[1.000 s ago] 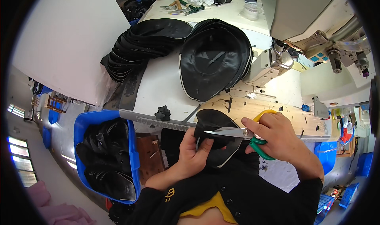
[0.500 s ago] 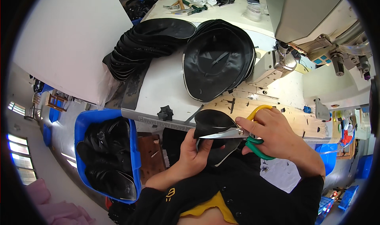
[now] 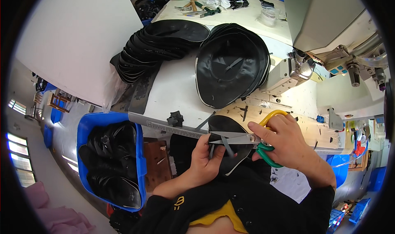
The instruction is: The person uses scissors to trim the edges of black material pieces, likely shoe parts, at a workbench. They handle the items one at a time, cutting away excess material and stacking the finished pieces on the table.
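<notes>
Scissors (image 3: 240, 139) with one yellow and one green handle are gripped in my right hand (image 3: 284, 141), their blades parted and pointing left. My left hand (image 3: 203, 160) is closed, thumb against fingers, on a curved black leather-like piece (image 3: 224, 122) with a pale edge. A narrow dark strip (image 3: 226, 144) stands up across the blades, just right of my left fingertips. The piece's lower part hangs below the blades, partly hidden by them and my hands. Both hands are at the table's front edge.
Stacked black shaped pieces (image 3: 232, 69) and a fanned row (image 3: 160, 44) lie on the table (image 3: 173, 81). Off-cuts (image 3: 175, 119) lie near the ruler edge (image 3: 164, 127). A sewing machine (image 3: 284, 75) stands at right. A blue bin (image 3: 144, 168) of black pieces is lower left.
The scissor blades have opened wider, and a dark strip now shows across them. My left hand has shifted slightly right and down. The whole view has shifted a little.
</notes>
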{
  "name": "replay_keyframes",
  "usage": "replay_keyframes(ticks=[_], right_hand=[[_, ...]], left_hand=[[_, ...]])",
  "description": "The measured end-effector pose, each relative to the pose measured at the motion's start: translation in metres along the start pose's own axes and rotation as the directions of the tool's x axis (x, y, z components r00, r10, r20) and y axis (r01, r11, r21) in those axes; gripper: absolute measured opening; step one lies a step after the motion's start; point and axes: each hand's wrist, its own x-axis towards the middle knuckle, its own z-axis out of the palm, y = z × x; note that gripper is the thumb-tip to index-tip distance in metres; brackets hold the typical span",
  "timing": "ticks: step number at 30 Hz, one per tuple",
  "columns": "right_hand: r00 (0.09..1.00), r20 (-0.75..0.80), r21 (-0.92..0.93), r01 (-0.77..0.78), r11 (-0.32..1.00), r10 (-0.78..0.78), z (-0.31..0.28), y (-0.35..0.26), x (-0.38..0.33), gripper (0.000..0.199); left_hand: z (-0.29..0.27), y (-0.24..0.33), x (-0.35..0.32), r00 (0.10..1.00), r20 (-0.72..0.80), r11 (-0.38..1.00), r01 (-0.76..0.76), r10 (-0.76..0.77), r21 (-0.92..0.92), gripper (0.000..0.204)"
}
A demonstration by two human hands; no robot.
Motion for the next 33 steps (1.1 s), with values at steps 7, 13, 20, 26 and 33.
replay_keyframes(ticks=[7, 13, 20, 26, 33], right_hand=[[0.999, 0.042, 0.040, -0.015, 0.999, 0.014, -0.004, 0.003, 0.000, 0.067], [1.000, -0.025, -0.074, 0.006, 0.997, -0.008, 0.005, 0.001, 0.000, 0.066], [0.999, -0.031, -0.076, 0.036, 0.996, -0.039, 0.006, 0.003, 0.003, 0.063], [0.997, -0.053, -0.003, 0.054, 0.999, -0.054, 0.019, 0.011, 0.016, 0.064], [0.992, -0.114, 0.192, -0.025, 0.981, 0.048, 0.032, 0.021, 0.035, 0.070]], left_hand=[[-0.002, -0.009, 0.000, 0.998, -0.067, 0.985, -0.003, -0.008, -0.174, 0.026], [0.001, -0.007, 0.000, 0.999, -0.014, 0.979, 0.043, -0.046, -0.198, 0.028], [0.000, -0.010, 0.000, 0.992, -0.038, 0.977, 0.113, -0.122, -0.178, 0.029], [-0.010, -0.011, 0.002, 0.973, -0.080, 0.964, 0.202, -0.218, -0.174, 0.027], [-0.020, -0.013, 0.007, 0.921, -0.167, 0.851, 0.242, -0.353, -0.465, 0.029]])
